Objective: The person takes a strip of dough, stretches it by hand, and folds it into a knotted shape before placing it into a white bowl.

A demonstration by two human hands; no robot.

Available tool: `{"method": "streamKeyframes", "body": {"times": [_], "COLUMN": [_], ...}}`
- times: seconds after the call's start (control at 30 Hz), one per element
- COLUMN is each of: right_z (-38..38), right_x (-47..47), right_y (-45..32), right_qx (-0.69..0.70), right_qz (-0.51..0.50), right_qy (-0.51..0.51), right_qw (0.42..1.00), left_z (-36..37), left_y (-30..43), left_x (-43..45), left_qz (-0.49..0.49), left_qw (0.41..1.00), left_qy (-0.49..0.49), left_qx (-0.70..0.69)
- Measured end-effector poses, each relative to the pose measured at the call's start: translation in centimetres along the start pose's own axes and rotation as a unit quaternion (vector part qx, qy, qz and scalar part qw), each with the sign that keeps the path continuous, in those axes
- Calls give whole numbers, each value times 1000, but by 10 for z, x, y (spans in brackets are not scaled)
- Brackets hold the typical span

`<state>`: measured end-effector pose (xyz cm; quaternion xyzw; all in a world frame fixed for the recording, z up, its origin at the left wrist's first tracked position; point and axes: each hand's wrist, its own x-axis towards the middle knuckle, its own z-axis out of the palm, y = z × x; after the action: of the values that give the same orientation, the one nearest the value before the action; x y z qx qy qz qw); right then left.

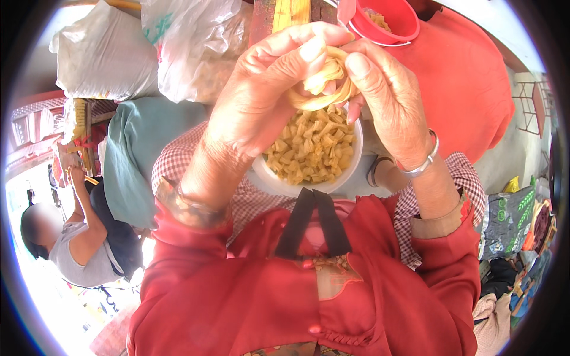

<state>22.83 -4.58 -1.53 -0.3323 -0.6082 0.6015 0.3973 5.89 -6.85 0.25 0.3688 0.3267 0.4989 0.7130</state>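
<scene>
My left hand and my right hand are raised close together in front of me. Between their thumbs and fingers they grip a pale yellow fibrous strand, bent into a loop with an inner coil. What it is made of, I cannot tell. Just beyond and below the hands, a round white bowl sits between my knees. Small folded yellow-brown pieces fill much of it, and my left hand hides part of its far left side. A metal bracelet circles my right wrist.
Ahead on the right, a red bucket holds similar pieces beside a large coral-red cloth. Plastic bags stand ahead on the left, near a green cloth. Another person sits at the left.
</scene>
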Motion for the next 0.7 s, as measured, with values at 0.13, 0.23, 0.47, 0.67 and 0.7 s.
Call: {"method": "streamKeyframes", "body": {"times": [0.13, 0.23, 0.47, 0.67, 0.7], "right_z": [-3, -3, -3, -4, -4], "right_x": [-2, -3, -7, -8, -8], "right_y": [4, 5, 16, 15, 15], "right_qx": [67, 90, 110, 114, 114], "right_qz": [18, 51, 62, 82, 83], "right_qy": [11, 20, 32, 26, 22], "right_qw": [998, 994, 992, 990, 990], "left_z": [-3, -1, -5, -5, -3], "left_y": [-2, -1, -9, -14, -15], "left_x": [4, 3, 6, 6, 6], "left_qz": [1, 29, 122, 123, 103], "left_qw": [992, 994, 916, 905, 914], "left_qy": [-99, -97, -93, -89, -74], "left_qx": [-81, 35, 372, 397, 385]}}
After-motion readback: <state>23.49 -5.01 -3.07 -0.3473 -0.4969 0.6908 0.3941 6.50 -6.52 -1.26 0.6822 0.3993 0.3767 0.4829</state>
